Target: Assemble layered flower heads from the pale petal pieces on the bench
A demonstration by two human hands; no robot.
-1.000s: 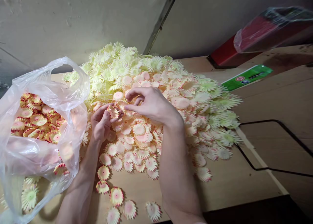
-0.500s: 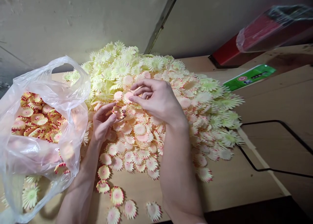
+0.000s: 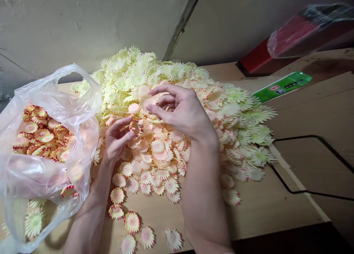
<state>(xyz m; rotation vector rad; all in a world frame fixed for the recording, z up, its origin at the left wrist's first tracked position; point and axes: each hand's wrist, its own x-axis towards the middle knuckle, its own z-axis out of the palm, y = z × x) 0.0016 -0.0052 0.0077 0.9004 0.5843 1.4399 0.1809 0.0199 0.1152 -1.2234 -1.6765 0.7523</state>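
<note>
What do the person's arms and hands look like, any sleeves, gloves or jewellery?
Both hands are bare: no gloves on the left hand or right hand. No rings, watch or bracelet show. Both forearms are uncovered down to the frame edge, with no sleeve in view. Fingernails look short and unpainted.

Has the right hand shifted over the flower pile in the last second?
Yes. The right hand has moved up and away from the left hand, toward the green packet, which stays put.

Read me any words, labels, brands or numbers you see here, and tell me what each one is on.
Green packet at the back right of the table: a red-and-white round logo and dark print, too small and blurred to read.
Nothing else carries any text.
</note>
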